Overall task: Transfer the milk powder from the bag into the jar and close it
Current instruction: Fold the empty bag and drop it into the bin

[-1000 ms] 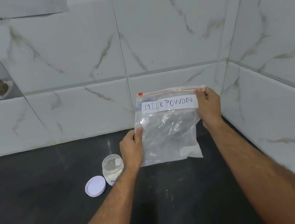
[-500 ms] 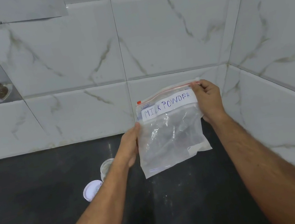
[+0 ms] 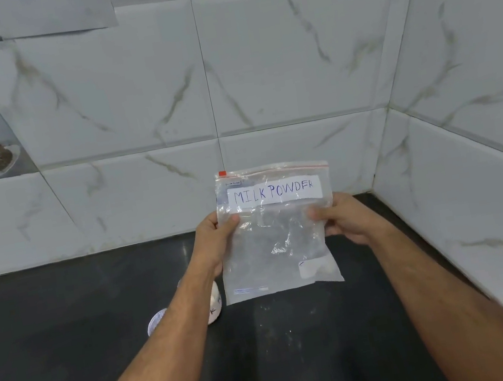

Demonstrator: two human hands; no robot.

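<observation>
A clear zip bag [image 3: 277,245] with a red seal strip and a white label reading MILK POWDER hangs upright above the black counter. Only a small white patch of powder shows in its lower right corner. My left hand [image 3: 215,239] pinches the bag's left edge just below the label. My right hand [image 3: 345,221] pinches the right edge at the same height. The small jar [image 3: 214,306] stands on the counter behind my left forearm, mostly hidden. Its white lid [image 3: 156,321] lies flat just left of it, partly covered by the forearm.
The black counter [image 3: 68,337] runs into a corner of white marble-look tiled walls [image 3: 289,67] at the back and right. Faint white specks lie on the counter below the bag.
The bag went from tilted to level and upright. My right hand slid down from the top corner to the right edge below the label; my left hand moved up its edge, hiding more of the jar.
</observation>
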